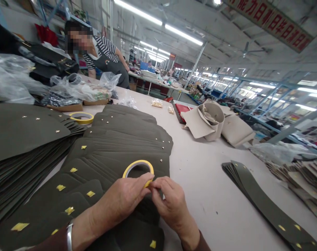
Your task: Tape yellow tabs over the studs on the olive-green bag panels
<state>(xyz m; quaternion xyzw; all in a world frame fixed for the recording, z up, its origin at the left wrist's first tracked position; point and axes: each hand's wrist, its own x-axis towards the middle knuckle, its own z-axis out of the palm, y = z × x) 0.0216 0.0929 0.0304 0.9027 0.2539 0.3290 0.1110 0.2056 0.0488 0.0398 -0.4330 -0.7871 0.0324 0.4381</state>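
Note:
My left hand [129, 191] grips a roll of yellow tape [138, 163] by its near right side, above a fanned stack of dark olive panels [116, 150]. Touching the roll's edge at the left fingertips, my right hand [170, 197] has thumb and forefinger pinched together. Whatever lies in that pinch is hidden, though it sits at the tape's edge. Small yellow tape pieces [90, 194] are stuck on the nearer panels. Metal studs [161, 160] show on the farther ones.
Another tape roll [81, 118] lies beyond, beside more olive panels [24, 129]. Beige bag parts [211, 120] stand at the back right, with olive strips [263, 198] nearer. Plastic bags [77, 85] cover the far left. A person [103, 59] in a striped top leans at the table's far side.

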